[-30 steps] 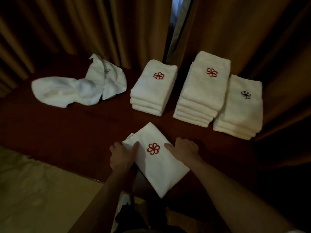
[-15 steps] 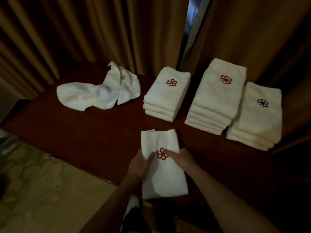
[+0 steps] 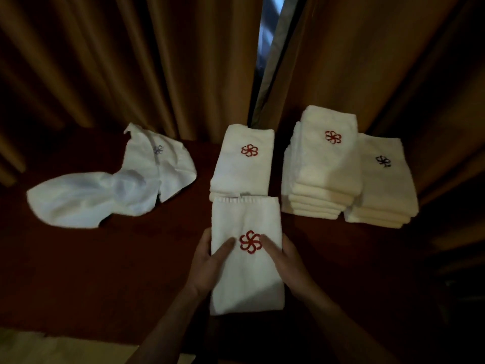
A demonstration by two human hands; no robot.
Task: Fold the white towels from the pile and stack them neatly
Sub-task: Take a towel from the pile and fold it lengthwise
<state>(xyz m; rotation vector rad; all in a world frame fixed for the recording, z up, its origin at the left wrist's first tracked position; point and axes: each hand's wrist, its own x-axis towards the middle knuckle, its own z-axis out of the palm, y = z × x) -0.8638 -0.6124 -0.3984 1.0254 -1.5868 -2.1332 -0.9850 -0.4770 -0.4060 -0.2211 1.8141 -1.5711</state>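
Note:
A folded white towel (image 3: 245, 282) with a red flower emblem is held between both hands above the dark red table (image 3: 110, 271). My left hand (image 3: 207, 261) grips its left edge, thumb lying on top. On the opposite edge my right hand (image 3: 284, 258) grips the same way. The towel's far end overlaps the front of a short stack of folded towels (image 3: 244, 164) with a red emblem. A taller red-emblem stack (image 3: 322, 169) and a dark-emblem stack (image 3: 385, 185) stand to the right. Unfolded white towels (image 3: 110, 185) lie crumpled at the left.
Brown curtains (image 3: 131, 61) hang close behind the table, with a narrow gap (image 3: 267, 35) in the middle showing light. The table's front edge runs along the bottom left, with pale floor (image 3: 52, 348) below it.
The folded towel was turned from a slant to straight, lifted off the table and carried forward toward the short stack. Both hands shifted from pressing on it to gripping its sides.

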